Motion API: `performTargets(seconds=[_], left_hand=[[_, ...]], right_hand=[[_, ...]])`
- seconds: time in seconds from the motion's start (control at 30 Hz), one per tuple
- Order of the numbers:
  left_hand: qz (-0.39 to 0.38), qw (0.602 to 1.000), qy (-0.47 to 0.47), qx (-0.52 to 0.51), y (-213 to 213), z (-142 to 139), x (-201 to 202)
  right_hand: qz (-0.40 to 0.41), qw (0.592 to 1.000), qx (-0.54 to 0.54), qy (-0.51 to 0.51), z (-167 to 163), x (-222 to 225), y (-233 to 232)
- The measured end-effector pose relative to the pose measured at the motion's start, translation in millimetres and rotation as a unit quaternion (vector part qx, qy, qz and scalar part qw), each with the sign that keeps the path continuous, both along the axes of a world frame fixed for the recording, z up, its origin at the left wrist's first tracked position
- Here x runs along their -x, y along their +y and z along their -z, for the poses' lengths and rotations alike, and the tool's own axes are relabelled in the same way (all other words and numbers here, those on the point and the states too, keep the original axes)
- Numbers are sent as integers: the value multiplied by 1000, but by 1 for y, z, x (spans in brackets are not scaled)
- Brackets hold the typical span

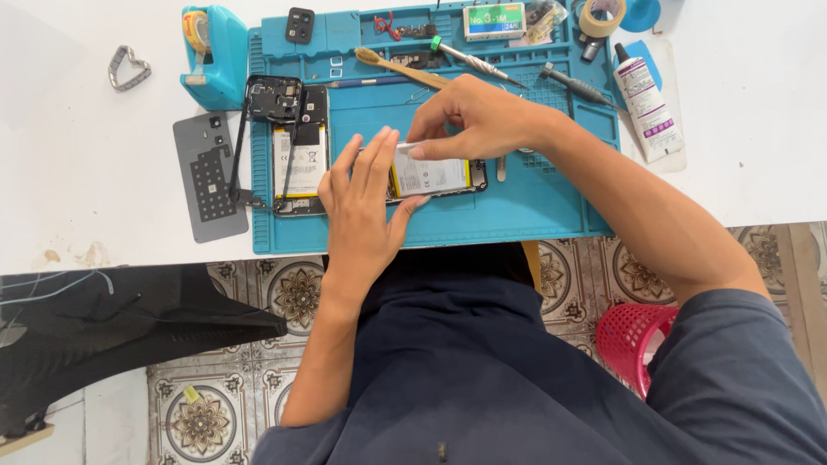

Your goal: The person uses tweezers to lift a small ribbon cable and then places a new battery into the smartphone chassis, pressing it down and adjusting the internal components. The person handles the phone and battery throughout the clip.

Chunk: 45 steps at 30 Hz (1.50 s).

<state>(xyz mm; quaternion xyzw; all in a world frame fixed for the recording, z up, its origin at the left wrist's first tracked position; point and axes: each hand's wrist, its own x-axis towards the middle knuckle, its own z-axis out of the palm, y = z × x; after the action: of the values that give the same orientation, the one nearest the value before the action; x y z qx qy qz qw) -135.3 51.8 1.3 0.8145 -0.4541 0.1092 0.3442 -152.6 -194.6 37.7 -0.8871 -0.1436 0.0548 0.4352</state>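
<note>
Phone: opened smartphone (435, 176) lying back-up and sideways in the middle of a blue repair mat (534, 207), its white-labelled battery with a yellow edge exposed.
Left hand: left hand (362, 207) rests flat over the left end of the phone, fingers together and extended, thumb pressed along the near edge, pinning the phone down without gripping it.
Right hand: right hand (478, 116) reaches in from the right, thumb and fingertips pinched on a pale thin strip at the top edge of the battery; whether it is a pull tab or a film cannot be told.
Step in hand: judging by the pose, the battery area is being worked on, one hand steadying while the other holds the strip.
Next move calls for: firm downward hold from the left hand and a slow, even pull or press from the right, since the battery should not be bent.
Nearby on mat: second opened phone (300, 159) with a black frame (269, 103) tilted over it, bamboo toothbrush (401, 67), screwdrivers (573, 83).
On tabletop: tape dispenser (211, 52), grey backing sheet (209, 176), white glue tube (648, 103), tape roll (601, 15).
</note>
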Motion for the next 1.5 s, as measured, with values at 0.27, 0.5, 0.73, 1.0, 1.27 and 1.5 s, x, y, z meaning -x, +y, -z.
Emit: performTargets(seconds=[0.27, 0.5, 0.73, 1.0, 1.27, 1.5], left_hand=[[39, 997, -32, 60, 2, 0, 1], [66, 995, -41, 64, 4, -1, 2], [64, 996, -33, 56, 2, -4, 3], [70, 995, -17, 69, 2, -6, 2], [59, 995, 0, 75, 3, -2, 1], [58, 995, 6, 84, 1, 0, 1]], right_hand=[[24, 995, 66, -64, -4, -2, -8], [25, 980, 182, -81, -5, 0, -1], [23, 977, 189, -99, -3, 3, -2], [-3, 982, 157, -104, -11, 4, -7], [-5, 975, 197, -102, -10, 5, -5], [11, 966, 234, -107, -5, 6, -5]])
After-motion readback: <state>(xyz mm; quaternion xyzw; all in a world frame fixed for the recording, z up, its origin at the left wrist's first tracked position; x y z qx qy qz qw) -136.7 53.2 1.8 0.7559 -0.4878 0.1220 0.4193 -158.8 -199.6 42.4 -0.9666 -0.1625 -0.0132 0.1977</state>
